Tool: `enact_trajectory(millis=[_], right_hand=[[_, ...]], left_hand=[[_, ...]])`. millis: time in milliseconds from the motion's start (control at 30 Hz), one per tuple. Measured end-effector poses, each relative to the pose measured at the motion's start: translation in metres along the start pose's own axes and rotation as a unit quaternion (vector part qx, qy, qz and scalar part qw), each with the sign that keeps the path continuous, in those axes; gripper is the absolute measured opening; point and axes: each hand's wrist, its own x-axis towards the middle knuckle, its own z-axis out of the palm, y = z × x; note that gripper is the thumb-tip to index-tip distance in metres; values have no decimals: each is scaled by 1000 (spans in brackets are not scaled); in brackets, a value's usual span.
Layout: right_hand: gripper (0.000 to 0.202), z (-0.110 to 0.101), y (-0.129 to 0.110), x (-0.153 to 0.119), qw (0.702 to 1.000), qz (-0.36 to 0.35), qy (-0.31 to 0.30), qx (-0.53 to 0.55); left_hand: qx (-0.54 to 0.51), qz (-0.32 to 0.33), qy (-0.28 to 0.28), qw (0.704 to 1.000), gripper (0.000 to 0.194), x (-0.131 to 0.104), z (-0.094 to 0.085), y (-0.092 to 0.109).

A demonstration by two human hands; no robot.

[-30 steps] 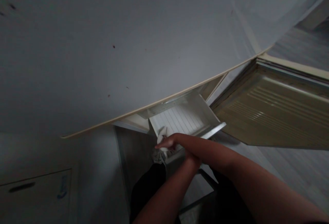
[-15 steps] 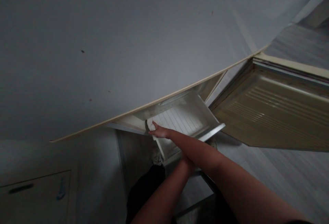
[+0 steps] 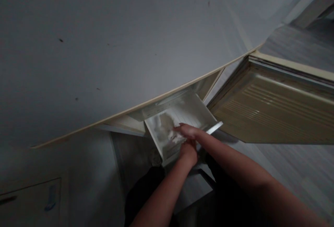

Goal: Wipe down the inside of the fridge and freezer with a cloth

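Note:
A pale drawer (image 3: 205,110) with a ribbed bottom is pulled partly out of the lower refrigerator compartment. My right hand (image 3: 185,130) is inside it, closed on a whitish cloth (image 3: 176,137) that lies against the bottom; the cloth is smeared by motion. Just below, my left hand (image 3: 190,151) is closed at the drawer's front edge, its fingers partly hidden by the right wrist.
An opened refrigerator door (image 3: 281,107) with a ridged inner panel stands to the right. The large grey upper door (image 3: 146,46) fills the space above the drawer. Grey wood-look floor (image 3: 292,171) lies at the right; a pale cabinet front (image 3: 31,202) is at lower left.
My right hand has moved with the cloth from the drawer's left side rightward and toward me across the bottom. My left hand now shows beside the right wrist. The view has shifted slightly.

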Motion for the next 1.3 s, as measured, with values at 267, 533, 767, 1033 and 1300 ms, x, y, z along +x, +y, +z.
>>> enact_trajectory(millis=[267, 533, 767, 1033, 1300], right_hand=[[58, -98, 13, -23, 807, -276, 156, -499], [37, -125, 29, 43, 822, -191, 159, -512], [50, -125, 18, 98, 862, -219, 182, -419], [48, -138, -16, 138, 878, -230, 217, -358], [65, -146, 26, 95, 868, -192, 189, -418]], left_hand=[[122, -40, -26, 991, 89, -6, -9, 11], [123, -35, -26, 991, 85, -7, -11, 11], [105, -44, -41, 993, 91, -3, -9, 7], [117, -38, -67, 990, 88, -2, -14, 4], [89, -18, -31, 995, 78, -3, -13, 0]])
